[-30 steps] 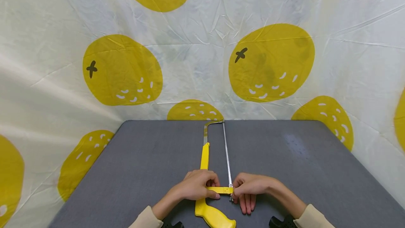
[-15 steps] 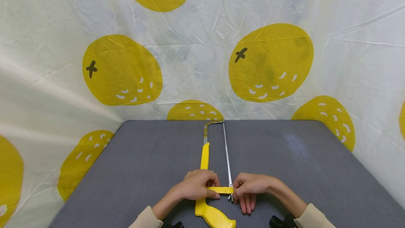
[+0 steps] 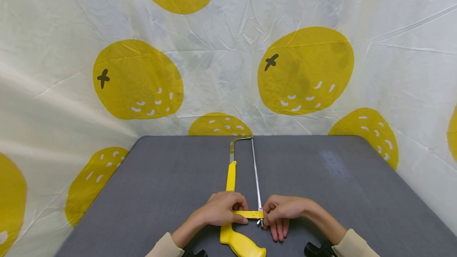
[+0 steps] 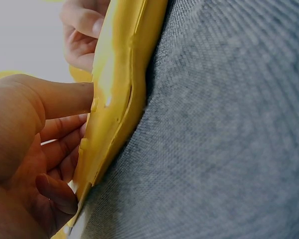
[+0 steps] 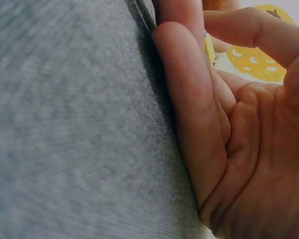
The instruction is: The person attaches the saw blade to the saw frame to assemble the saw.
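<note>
A yellow-handled hacksaw [image 3: 242, 242] lies on the grey table, its thin blade [image 3: 256, 171] running away from me on the right side of the frame. My left hand [image 3: 225, 208] grips the frame just ahead of the handle, thumb and fingers on either side of the short yellow crosspiece [image 3: 248, 214]. At the blade's near end sits a small metal wing nut [image 3: 260, 222]. My right hand [image 3: 284, 209] pinches at it with curled thumb and index finger, while its other fingers rest on the table. The exact fingertip contact is hidden. The left wrist view shows the yellow handle [image 4: 114, 74] close up.
The grey table [image 3: 332, 201] reaches back to a white cloth [image 3: 217, 78] printed with yellow fruit, which hangs behind it and along both sides. The far end of the saw lies at the table's back edge.
The wing nut has turned a little, and its wings now show at another angle. Both hands and the hacksaw stay in nearly the same place.
</note>
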{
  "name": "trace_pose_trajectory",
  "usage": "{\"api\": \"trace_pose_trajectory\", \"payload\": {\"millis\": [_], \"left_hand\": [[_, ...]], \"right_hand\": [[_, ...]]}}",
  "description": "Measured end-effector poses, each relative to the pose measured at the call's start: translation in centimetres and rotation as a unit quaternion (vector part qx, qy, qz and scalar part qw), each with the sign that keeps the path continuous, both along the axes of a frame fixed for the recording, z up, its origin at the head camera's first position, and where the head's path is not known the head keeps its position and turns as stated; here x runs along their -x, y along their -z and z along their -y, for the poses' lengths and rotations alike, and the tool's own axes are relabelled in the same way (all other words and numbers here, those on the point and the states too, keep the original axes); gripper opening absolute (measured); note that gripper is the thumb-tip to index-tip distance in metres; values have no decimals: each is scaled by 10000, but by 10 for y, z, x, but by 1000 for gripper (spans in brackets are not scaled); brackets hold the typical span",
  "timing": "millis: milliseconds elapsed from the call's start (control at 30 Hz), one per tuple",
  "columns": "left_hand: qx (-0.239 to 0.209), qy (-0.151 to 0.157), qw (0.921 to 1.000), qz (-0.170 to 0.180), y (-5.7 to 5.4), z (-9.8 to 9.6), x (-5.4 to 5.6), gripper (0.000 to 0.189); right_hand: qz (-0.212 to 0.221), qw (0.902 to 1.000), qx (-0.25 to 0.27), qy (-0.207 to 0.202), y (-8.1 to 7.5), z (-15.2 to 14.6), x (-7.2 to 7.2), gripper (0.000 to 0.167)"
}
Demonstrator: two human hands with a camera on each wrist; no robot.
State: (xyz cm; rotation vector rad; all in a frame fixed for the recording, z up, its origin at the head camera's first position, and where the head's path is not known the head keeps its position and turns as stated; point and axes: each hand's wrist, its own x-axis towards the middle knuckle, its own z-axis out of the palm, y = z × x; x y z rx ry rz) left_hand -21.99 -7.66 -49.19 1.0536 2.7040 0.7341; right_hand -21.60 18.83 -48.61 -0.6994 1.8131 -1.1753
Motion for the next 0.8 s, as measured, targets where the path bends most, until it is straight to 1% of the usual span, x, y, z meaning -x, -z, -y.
{"api": "trace_pose_trajectory", "payload": {"millis": [300, 800], "left_hand": [[37, -2, 10000, -18, 1, 1, 0, 18], [-1, -10, 10000, 21, 0, 0, -1, 17]], "right_hand": [[50, 9999, 43, -90, 1, -1, 1, 22], [30, 9998, 130, -164, 1, -2, 0, 25]]}}
